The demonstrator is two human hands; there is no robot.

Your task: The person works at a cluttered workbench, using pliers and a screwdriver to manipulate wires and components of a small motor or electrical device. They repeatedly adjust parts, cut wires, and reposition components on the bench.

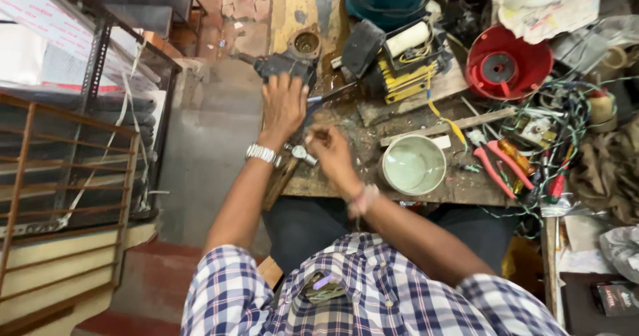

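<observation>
- Looking down over a checked shirt [373,289] at a cluttered wooden bench [346,176], with a metal rack [80,143] standing well apart on the left side.
- Resting flat on a dark metal part [286,66] at the far left edge of the bench: the left hand [283,106], fingers spread and pressed on top, not closed around it; a silver watch [261,153] on the wrist.
- Lying just under the left wrist, at the near edge of the bench: a hammer [296,159] with metal head and wooden handle, not held by any hand.
- Closed to a pinch just beside the left hand: the right hand [331,153], grip tight on a small thin object [311,136], too small to tell what kind.
- Judging from this: dark part steadied and small object picked up, but not yet seen joined or driven in; work seems at an early or middle stage, hammer untouched for now.
- Standing near the right hand: a round pale bowl [413,165], seeming empty inside.
- Farther right: red-handled pliers [496,166], a yellow block with wires [407,79], a red round housing [507,63], a tangle of coloured wires [559,123], all untouched.
</observation>
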